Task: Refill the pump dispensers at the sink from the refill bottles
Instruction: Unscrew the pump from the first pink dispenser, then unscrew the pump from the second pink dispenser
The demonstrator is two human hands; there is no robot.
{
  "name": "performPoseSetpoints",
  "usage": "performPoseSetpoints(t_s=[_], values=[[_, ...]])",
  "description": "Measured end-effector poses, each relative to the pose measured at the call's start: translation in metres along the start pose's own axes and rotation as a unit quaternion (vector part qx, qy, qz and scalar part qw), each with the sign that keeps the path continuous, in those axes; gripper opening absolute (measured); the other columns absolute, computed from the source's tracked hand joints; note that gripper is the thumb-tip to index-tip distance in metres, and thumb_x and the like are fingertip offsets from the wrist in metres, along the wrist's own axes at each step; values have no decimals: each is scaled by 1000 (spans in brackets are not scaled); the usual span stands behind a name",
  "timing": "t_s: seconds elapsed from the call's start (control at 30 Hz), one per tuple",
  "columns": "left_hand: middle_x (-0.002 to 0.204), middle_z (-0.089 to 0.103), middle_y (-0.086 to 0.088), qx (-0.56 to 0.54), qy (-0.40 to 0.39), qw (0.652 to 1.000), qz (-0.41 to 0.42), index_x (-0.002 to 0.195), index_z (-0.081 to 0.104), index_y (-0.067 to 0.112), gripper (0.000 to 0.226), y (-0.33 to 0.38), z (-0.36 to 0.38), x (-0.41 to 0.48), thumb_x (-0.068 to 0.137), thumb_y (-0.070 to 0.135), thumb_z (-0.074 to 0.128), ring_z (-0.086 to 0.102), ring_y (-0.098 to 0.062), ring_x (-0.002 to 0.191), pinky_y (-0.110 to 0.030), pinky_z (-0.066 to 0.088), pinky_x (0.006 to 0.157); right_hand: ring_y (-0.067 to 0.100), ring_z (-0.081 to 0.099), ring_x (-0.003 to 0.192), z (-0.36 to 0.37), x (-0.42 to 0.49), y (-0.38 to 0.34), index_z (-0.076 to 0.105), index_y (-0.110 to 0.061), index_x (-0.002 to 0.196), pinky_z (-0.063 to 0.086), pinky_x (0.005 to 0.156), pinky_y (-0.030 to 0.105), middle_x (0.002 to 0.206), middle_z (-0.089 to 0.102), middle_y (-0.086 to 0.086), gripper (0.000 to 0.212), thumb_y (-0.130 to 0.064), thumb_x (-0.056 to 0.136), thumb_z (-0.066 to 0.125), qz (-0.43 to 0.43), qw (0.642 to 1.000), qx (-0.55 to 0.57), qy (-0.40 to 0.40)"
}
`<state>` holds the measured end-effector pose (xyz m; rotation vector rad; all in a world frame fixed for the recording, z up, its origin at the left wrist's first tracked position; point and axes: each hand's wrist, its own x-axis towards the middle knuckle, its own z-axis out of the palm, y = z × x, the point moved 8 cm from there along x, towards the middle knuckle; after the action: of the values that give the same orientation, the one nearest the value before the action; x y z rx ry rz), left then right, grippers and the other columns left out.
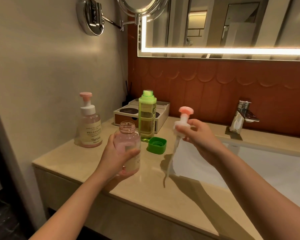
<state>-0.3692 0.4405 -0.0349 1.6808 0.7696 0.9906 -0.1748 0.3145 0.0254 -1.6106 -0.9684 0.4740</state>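
Over the near left corner of the worktop point(156, 201), my left hand point(115, 158) covers most of the label on the open dispenser bottle point(128, 135), so only 1 or 2 letters show beside my thumb. The pump head point(185, 116) in my right hand point(200, 135) is blurred, and its dip tube point(171, 158) smears into a pale streak hanging in front of the basin's left rim. The box point(125, 113) at the back is half hidden behind the green refill bottle point(147, 116), and the basin point(258, 170) runs off the right border.

My left hand is wrapped round the bottle's lower body and holds it upright; whether its base touches the worktop I cannot tell. The bottle is clear with a pink tint and a cream label, its threaded neck uncapped. My right hand pinches the pump head's white collar, pink cap up.

The refill bottle stands open just behind the held bottle, with its green cap point(156, 145) lying threads-up beside it. A 2nd dispenser point(89, 122), pump fitted, stands close to the left wall. The worktop's front edge runs diagonally under both my forearms, and bare stone shows between them.
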Motion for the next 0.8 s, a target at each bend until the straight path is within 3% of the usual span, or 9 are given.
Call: performPoseSetpoints(t_s=[0.07, 0.23, 0.4, 0.63, 0.8], values=[[145, 36, -1, 14, -7, 1000, -27, 145, 17, 27, 89, -7, -9, 13, 76, 20, 72, 36, -28, 132, -56, 45, 95, 15, 57, 88, 22, 6, -3, 57, -12, 111, 50, 72, 28, 100, 60, 6, 33, -30, 84, 64, -20, 996, -73, -44], [140, 35, -6, 21, -24, 997, -66, 140, 13, 32, 81, -24, -18, 47, 81, 24, 68, 39, -37, 127, -57, 53, 79, 6, 51, 64, 70, 21, -1, 59, -8, 108, 34, 50, 15, 77, 54, -3, 35, -30, 83, 67, -21, 969, -221, -108], [147, 29, -10, 46, -33, 996, -65, 138, 5, 37, 79, -35, -19, 81, 85, 28, 64, 40, -39, 127, -57, 51, 86, 7, 50, 63, 101, 35, 15, 60, -9, 106, 31, 48, 17, 78, 54, -2, 41, -38, 78, 70, -8, 941, -320, -110], [151, 18, -9, 140, -27, 989, -45, 141, -5, 26, 75, -37, -17, 109, 92, 33, 52, 34, -36, 132, -55, 46, 94, 13, 52, 75, 128, 43, 23, 59, -12, 98, 31, 49, 18, 84, 54, 0, 31, -33, 78, 71, -9, 931, -349, -106], [155, 5, -13, 181, -18, 982, -51, 143, -15, 14, 81, -36, -19, 118, 95, 30, 47, 21, -34, 139, -51, 36, 106, 18, 58, 85, 141, 49, 25, 61, -13, 104, 50, 70, 28, 89, 57, 1, 36, -36, 78, 70, -25, 921, -381, -78]])
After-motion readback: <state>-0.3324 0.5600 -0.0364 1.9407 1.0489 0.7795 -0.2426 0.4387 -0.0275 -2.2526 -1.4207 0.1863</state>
